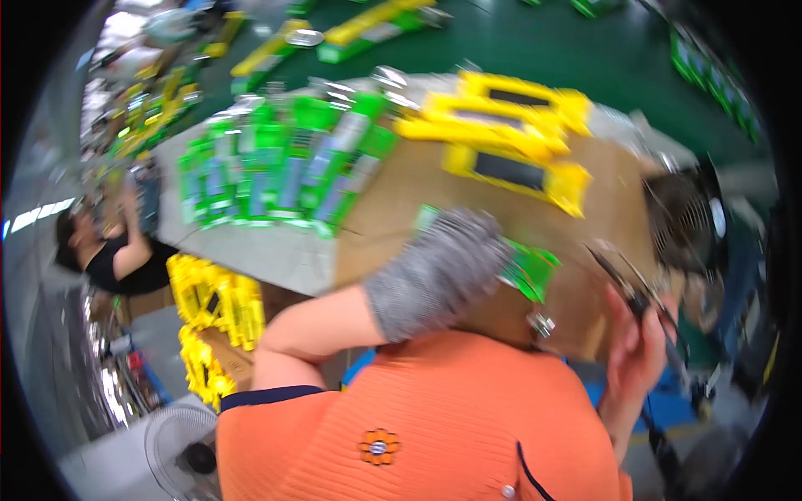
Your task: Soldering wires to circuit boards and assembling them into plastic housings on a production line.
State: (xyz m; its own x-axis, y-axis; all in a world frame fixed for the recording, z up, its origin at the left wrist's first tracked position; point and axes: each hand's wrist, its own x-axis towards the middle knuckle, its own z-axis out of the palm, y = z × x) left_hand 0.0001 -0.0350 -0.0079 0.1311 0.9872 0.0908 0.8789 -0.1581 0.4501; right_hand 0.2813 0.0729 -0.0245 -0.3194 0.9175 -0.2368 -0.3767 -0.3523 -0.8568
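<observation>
My left hand (443, 267), in a grey knitted glove, lies across a long green casing (533, 274) on the brown work surface, its fingers curled over the middle. The casing's ends show on both sides of the glove. Thin reddish wires run over its right end, and a small shiny metal part (541, 324) lies just below. At the right, my bare right hand (639, 342) is closed around a slim black-handled tool (622, 275) with a thin tip and a cord, which looks like a soldering iron. Motion blur hides finer detail.
Several green casings (288, 167) stand side by side at the left. Yellow casings (510, 171) lie stacked at the back. A black fan (681, 217) stands at the right. More yellow casings (217, 301) fill a box at the lower left, near another person (117, 250).
</observation>
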